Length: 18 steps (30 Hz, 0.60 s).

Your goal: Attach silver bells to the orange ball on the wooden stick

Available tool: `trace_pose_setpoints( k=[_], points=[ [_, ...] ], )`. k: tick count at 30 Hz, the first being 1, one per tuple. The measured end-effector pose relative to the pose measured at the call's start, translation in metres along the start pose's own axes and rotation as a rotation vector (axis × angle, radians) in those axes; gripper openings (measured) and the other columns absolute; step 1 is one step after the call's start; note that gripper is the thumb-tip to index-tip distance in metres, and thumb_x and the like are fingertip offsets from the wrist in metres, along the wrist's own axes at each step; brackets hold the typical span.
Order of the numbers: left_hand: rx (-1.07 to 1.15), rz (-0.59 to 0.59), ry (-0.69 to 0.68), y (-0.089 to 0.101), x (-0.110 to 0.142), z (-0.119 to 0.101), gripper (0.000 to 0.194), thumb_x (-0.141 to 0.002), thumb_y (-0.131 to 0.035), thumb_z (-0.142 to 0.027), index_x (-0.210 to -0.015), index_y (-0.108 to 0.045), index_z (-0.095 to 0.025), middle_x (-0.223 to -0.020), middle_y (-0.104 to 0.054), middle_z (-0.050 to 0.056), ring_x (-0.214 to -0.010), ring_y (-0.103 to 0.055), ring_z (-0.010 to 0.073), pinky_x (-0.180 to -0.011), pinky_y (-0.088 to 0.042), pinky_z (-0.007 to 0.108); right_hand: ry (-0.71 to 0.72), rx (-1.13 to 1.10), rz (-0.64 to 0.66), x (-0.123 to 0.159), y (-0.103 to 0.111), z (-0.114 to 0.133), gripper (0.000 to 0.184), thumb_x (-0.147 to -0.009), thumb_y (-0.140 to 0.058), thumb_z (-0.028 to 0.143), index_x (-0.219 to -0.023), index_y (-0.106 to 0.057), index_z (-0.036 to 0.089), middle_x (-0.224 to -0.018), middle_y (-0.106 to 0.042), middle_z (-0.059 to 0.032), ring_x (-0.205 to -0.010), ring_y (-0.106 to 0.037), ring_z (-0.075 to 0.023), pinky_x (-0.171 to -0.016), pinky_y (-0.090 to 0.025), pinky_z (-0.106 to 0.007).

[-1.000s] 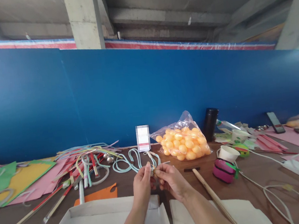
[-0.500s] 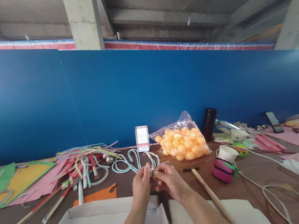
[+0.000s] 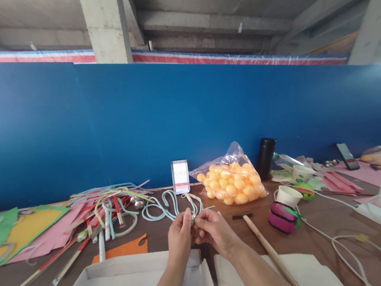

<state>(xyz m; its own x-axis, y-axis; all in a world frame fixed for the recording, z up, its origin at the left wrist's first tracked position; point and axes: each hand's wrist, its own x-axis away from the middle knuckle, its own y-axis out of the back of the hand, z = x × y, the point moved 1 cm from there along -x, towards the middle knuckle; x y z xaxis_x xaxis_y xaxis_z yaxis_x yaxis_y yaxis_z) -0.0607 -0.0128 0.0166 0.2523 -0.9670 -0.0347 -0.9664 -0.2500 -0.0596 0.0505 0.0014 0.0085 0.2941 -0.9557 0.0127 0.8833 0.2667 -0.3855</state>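
Note:
My left hand (image 3: 180, 236) and my right hand (image 3: 216, 232) meet over the near edge of the table. Both are closed, fingertips pinching a small shiny silver piece (image 3: 193, 218) between them. Its exact kind is too small to make out, and the fingers cover most of it. Just beyond the fingertips lies a looped pale blue cord (image 3: 160, 209). Below my wrists are an open white box lid (image 3: 134, 282) on the left and a flat white sheet (image 3: 310, 269) on the right.
A bag of orange balls (image 3: 233, 185) stands at the back, beside a black bottle (image 3: 267, 158). On the right are a wooden stick (image 3: 266, 244), a purple pouch (image 3: 282, 217), a paper cup (image 3: 288, 194) and a white cable (image 3: 335, 239). Coloured strips and sticks (image 3: 110, 211) pile up left.
The view has shifted very slightly. Both hands stay together on the small silver piece, with only tiny finger movement.

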Motion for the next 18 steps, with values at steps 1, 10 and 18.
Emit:
trace_pose_setpoints(
  k=[1, 10, 18],
  points=[
    [0.002, -0.002, -0.001, 0.000, 0.000, 0.000, 0.050, -0.067, -0.052, -0.066, -0.067, -0.059, -0.016, -0.048, -0.048, -0.003, -0.047, -0.044, 0.0110, -0.043, -0.035, 0.021, -0.002, 0.000, 0.001, 0.000, 0.000, 0.000, 0.028, -0.070, -0.073, 0.035, -0.071, -0.053, 0.016, -0.048, -0.053, 0.0062, -0.043, -0.052, -0.0073, -0.046, -0.051, -0.021],
    [0.021, -0.021, -0.016, 0.000, 0.001, -0.005, 0.052, -0.067, -0.050, -0.069, -0.059, -0.051, -0.018, -0.044, -0.046, -0.003, -0.042, -0.042, 0.0106, -0.041, -0.034, 0.022, 0.014, -0.007, 0.016, -0.003, 0.003, -0.007, 0.029, -0.070, -0.073, 0.036, -0.074, -0.051, 0.017, -0.053, -0.057, 0.0054, -0.041, -0.051, -0.0069, -0.043, -0.051, -0.021],
    [0.039, 0.014, 0.021, 0.004, -0.004, 0.006, 0.047, -0.071, -0.051, -0.063, -0.056, -0.045, -0.019, -0.044, -0.045, -0.004, -0.043, -0.042, 0.0106, -0.043, -0.033, 0.022, -0.005, -0.077, 0.050, -0.001, 0.002, -0.004, 0.031, -0.069, -0.075, 0.037, -0.074, -0.052, 0.016, -0.057, -0.058, 0.0041, -0.044, -0.050, -0.0061, -0.044, -0.049, -0.019]
  ],
)
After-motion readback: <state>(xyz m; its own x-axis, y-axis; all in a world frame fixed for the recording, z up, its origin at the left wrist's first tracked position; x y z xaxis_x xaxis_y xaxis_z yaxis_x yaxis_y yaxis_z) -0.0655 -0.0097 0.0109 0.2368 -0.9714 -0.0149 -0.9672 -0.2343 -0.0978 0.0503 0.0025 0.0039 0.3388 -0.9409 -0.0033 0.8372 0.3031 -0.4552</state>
